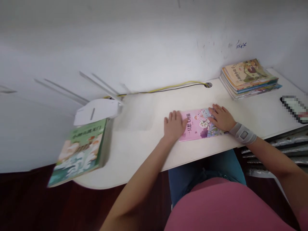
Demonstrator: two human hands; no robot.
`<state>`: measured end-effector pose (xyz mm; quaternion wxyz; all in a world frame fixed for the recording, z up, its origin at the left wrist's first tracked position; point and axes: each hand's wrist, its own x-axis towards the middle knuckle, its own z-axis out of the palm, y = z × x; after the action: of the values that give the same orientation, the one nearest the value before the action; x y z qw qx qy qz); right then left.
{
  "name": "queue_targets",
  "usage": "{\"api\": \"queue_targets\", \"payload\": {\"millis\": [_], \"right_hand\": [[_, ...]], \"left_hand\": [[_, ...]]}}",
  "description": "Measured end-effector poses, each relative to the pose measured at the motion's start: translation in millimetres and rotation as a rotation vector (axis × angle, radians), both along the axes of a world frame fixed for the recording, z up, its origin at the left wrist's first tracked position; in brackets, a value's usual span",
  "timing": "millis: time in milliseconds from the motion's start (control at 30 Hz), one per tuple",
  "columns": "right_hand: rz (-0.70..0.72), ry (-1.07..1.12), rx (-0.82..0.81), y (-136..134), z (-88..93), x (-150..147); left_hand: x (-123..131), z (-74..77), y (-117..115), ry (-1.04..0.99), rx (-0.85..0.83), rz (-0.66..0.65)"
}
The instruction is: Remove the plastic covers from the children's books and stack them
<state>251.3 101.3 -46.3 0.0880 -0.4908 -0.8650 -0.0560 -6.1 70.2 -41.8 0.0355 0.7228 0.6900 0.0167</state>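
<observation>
A pink picture book (196,124) lies closed on the white desk (134,141), its cover facing up. My left hand (173,125) rests at the book's left edge, fingers stretched out and the thumb reaching onto the cover. Across the book's right side lies my right hand (221,118), flat with fingers spread, hiding part of the cover. A grey wrist brace (243,132) wraps my right wrist.
Far left, a green-covered book (80,147) tops a stack overhanging the desk's edge, beside a white router (97,110) with antennas. Several books (250,75) are piled at the back right, near a phone (295,107). Yellow and black cables (168,88) run along the wall.
</observation>
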Motion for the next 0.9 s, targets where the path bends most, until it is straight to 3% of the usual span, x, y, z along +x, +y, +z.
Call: {"api": "queue_targets", "payload": {"millis": [67,167,267,367,533,900], "right_hand": [[-0.057,0.007,0.054,-1.6,5.0,-2.0],[-0.065,-0.01,0.088,-2.2,11.6,-9.2],[0.079,-0.048,0.059,-1.3,13.1,-23.8],[0.187,-0.034,0.032,0.2,7.7,-41.4],[0.211,0.064,-0.048,7.5,-3.7,-48.5],[0.338,0.206,-0.045,37.4,2.1,-36.7]], "left_hand": [[-12.9,2.8,2.5,0.026,0.014,0.064],[-13.9,6.6,3.8,0.042,0.075,0.032],[8.3,8.6,5.0,0.023,0.184,-0.169],[38.0,6.8,7.7,-0.008,0.169,-0.349],[55.3,-0.8,12.7,-0.01,0.105,-0.33],[25.3,2.6,18.1,-0.118,0.207,-0.283]]}}
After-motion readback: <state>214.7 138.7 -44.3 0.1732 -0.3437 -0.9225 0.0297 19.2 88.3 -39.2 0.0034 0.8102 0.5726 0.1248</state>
